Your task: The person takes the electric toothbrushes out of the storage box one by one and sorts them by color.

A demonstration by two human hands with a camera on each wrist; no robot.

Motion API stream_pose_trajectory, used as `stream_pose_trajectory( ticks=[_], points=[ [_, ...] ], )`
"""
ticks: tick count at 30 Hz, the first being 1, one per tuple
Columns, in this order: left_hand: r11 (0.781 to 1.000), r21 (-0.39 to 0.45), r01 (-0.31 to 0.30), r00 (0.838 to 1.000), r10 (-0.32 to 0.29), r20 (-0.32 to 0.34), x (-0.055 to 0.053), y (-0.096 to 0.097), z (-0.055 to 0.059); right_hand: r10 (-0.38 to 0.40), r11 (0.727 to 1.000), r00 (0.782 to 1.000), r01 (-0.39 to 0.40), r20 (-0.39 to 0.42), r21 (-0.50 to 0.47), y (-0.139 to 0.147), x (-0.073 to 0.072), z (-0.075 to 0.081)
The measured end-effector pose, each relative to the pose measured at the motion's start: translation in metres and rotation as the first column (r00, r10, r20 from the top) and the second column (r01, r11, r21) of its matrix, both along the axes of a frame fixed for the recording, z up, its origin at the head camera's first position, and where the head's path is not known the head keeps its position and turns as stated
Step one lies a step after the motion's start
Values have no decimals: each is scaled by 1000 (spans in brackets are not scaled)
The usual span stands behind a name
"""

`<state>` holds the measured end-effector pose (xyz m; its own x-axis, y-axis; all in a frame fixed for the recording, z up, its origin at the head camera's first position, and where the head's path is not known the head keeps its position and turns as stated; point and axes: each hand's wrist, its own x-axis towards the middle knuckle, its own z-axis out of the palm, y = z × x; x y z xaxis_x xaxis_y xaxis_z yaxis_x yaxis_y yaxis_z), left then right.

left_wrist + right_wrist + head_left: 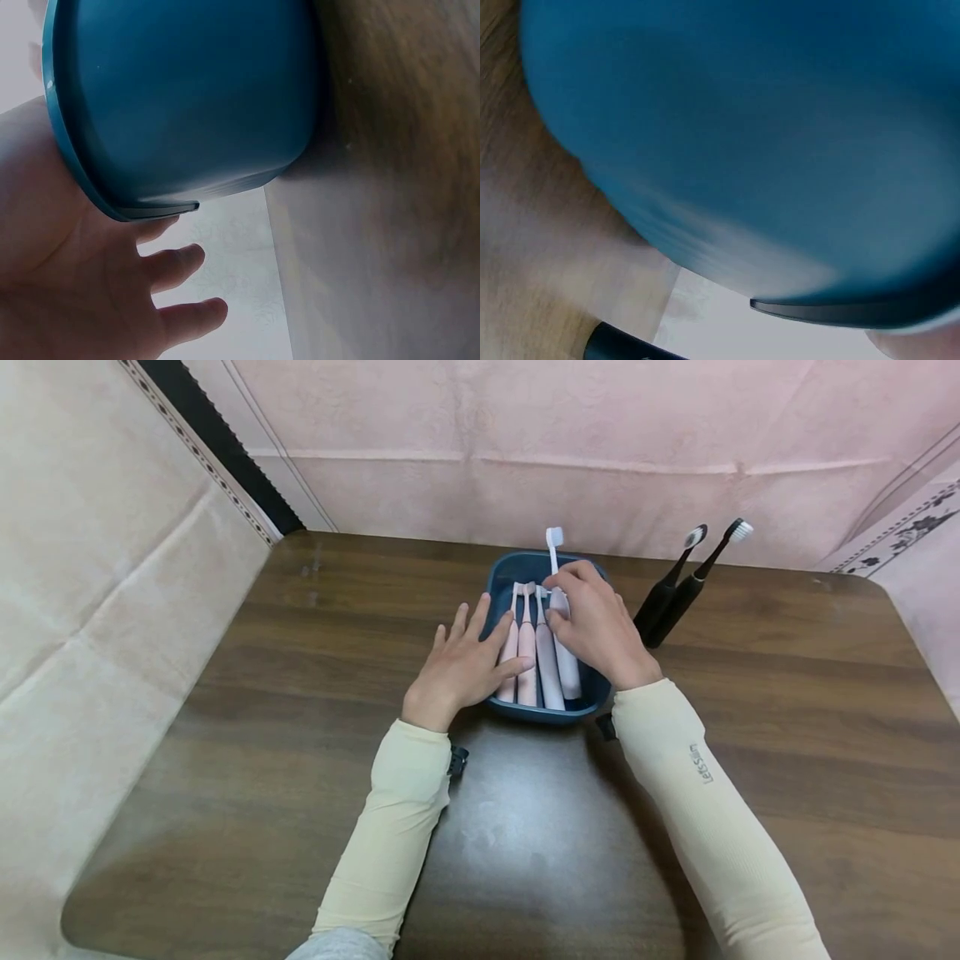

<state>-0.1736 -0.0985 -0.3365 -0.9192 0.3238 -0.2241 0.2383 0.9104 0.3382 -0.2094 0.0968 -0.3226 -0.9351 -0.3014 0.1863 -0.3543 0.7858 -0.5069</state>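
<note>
A blue basket point(552, 717) holds several electric toothbrushes lying side by side, among them a pink toothbrush point(527, 677) and a pale lavender toothbrush point(550, 672). My right hand point(596, 618) reaches over the basket's right side and pinches a white toothbrush point(555, 539), whose bristle head rises above the fingers. Part of it is hidden by the hand. My left hand point(468, 664) rests on the basket's left rim with fingers spread, its thumb lying over the pink toothbrushes. In the left wrist view, the spread fingers point(180, 266) show beside the basket's wall point(195, 90).
Two black electric toothbrushes point(671, 602) stand on the wooden table point(337, 693) just right of the basket. A pink cloth point(600, 460) hangs behind the table's far edge, and a pale cloth point(97, 568) covers the left side.
</note>
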Motion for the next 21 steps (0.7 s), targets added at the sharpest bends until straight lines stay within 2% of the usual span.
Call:
stream_pose_trajectory(
  ticks=[4, 7, 14, 21],
  points=[
    [1000, -1, -1, 1000, 1, -2, -1, 0, 0, -14, 998, 994, 8, -105, -56, -2, 3, 4],
    [1000, 1, 0, 1000, 0, -6, 0, -1, 0, -21, 995, 980, 2, -197, -99, -2, 6, 6],
    [1000, -6, -7, 1000, 7, -9, 0, -1, -2, -41, 979, 924, -40, -381, -202, -2, 12, 13],
    [1000, -9, 1, 1000, -1, -14, 0, 0, 0, -67, 964, 873, -68, -483, -256, 1, 19, 24]
  ],
)
